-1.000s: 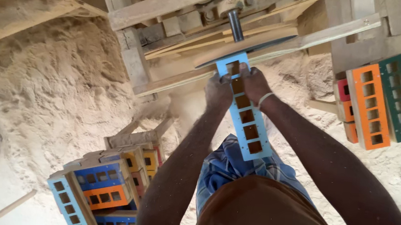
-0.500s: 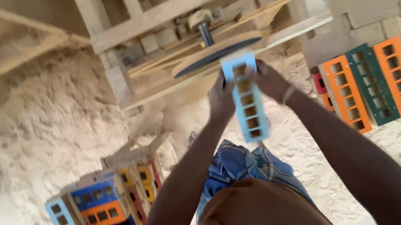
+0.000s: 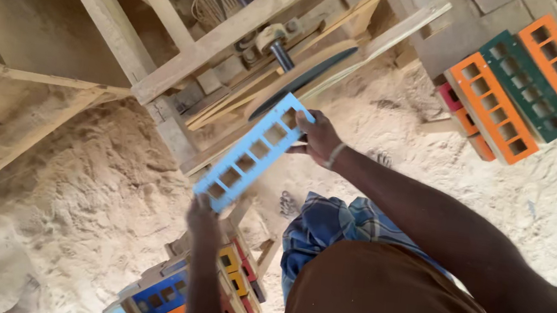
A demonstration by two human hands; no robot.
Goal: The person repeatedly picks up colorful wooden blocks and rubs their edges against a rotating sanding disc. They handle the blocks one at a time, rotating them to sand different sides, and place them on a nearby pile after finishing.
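the person holds a light blue wooden frame (image 3: 253, 152), a long slat pierced by a row of square holes, tilted from lower left to upper right in front of a rough wooden saw table (image 3: 236, 31). the right hand (image 3: 318, 138) grips the upper end of the frame, its fingers (image 3: 306, 118) curled and clamped over the edge. the left hand (image 3: 203, 216) takes the lower end from below, fingers closed on the corner, though the grip itself is partly hidden by the frame. the upper end of the frame lies just beside the dark circular saw blade (image 3: 304, 80), which sits on a metal shaft (image 3: 281, 53) among the table's planks; whether frame and blade touch cannot be told. a pile of sawdust (image 3: 82, 184) covers the floor on the left. below the left forearm stands a stack of coloured frames (image 3: 199, 286) in blue, orange, yellow and red. at the upper right lie more such frames, two orange (image 3: 494, 107) and one dark green (image 3: 524, 84), side by side on the sandy floor.
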